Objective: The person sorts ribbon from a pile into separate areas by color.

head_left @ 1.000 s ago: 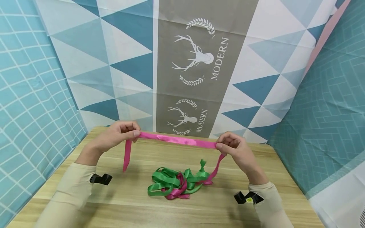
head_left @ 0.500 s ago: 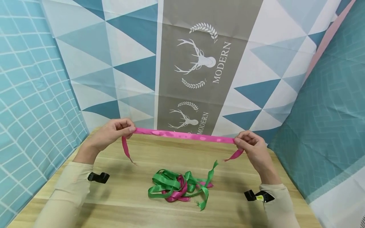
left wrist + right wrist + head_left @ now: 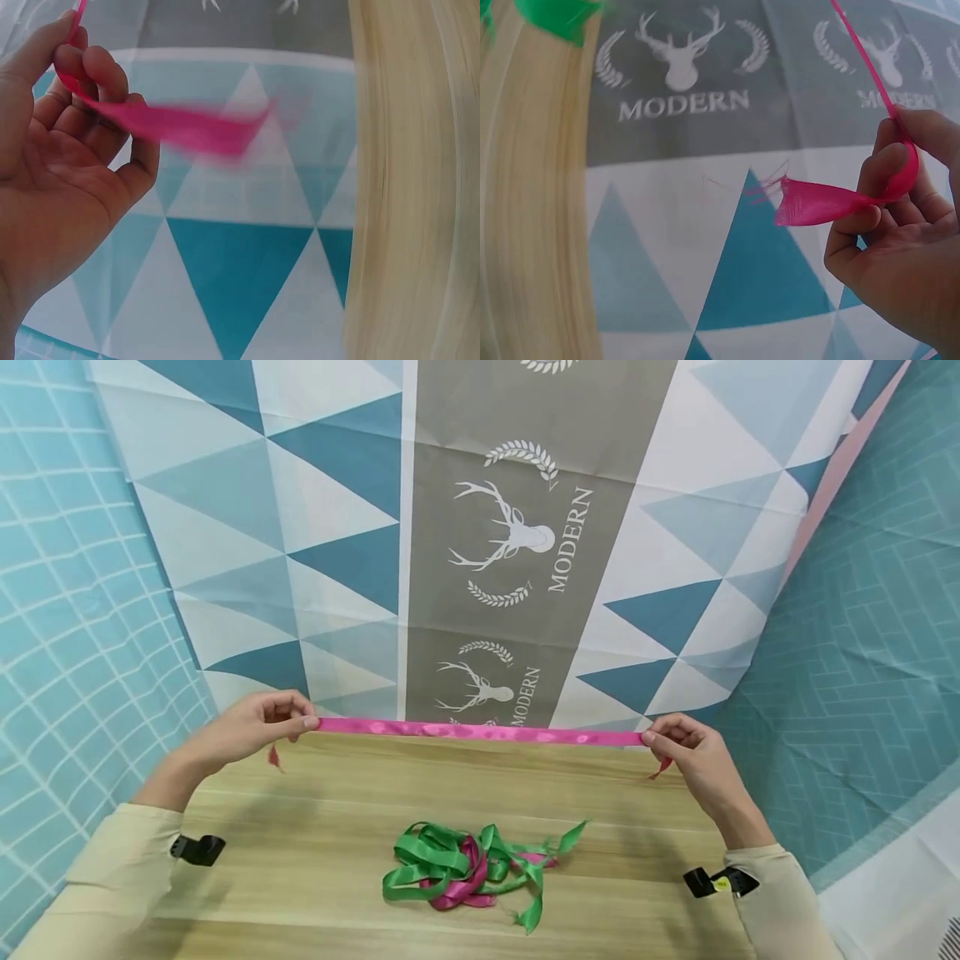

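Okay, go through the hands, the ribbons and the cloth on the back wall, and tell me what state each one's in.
Left hand: pinching the upper pink ribbon
Right hand: pinching its other end
Upper pink ribbon: pulled nearly straight, right-hand tip frayed
Green ribbon: loosely tangled
Lower pink ribbon: tangled with the green
Wall cloth: hanging, creased

Behind the bench's (image 3: 322,860) far edge hung a triangle-patterned cloth (image 3: 348,556), its grey band (image 3: 450,452) printed with stag heads (image 3: 536,538), sprigs (image 3: 528,456) and MODERN (image 3: 572,540). Blue gridded cloth (image 3: 67,593) hung by the left edge, teal herringbone cloth (image 3: 885,652) by the right.
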A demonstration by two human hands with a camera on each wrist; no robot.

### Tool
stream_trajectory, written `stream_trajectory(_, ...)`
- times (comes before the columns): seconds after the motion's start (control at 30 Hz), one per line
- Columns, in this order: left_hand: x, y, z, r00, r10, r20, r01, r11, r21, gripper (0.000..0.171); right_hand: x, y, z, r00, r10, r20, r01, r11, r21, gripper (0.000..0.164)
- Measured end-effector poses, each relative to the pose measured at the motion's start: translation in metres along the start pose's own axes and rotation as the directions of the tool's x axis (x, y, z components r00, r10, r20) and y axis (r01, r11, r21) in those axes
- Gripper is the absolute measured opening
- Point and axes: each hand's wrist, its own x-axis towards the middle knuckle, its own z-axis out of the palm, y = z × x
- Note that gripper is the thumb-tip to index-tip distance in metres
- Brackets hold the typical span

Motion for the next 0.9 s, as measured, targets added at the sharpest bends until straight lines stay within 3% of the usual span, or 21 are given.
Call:
stream_trajectory(0.2,0.004,-0.004,-0.013,1.000,-0.014,-0.008,0.015,0.993,0.116,0.020,0.007,0.006,-0.014,0.998,0.050,-0.031,-0.053,0.992,-0.117,0.026)
stream_trajectory(0.37,0.012,-0.011,-0.020,0.999,-0.021,-0.031,0.026,0.985,0.173,0.020,0.013,0.015,-0.024,0.995,0.088,-0.053,-0.095,0.985,-0.145,0.029)
stream_trajectory(0.63,0.023,-0.036,-0.031,0.992,-0.094,-0.081,0.109,0.973,0.204,0.027,0.029,0.037,-0.039,0.985,0.152,-0.080,-0.158,0.984,-0.085,0.029)
stream_trajectory(0.9,0.040,-0.070,-0.034,0.987,-0.103,-0.125,0.132,0.956,0.261,0.034,0.048,0.080,-0.057,0.971,0.222,-0.091,-0.236,0.949,-0.211,0.039)
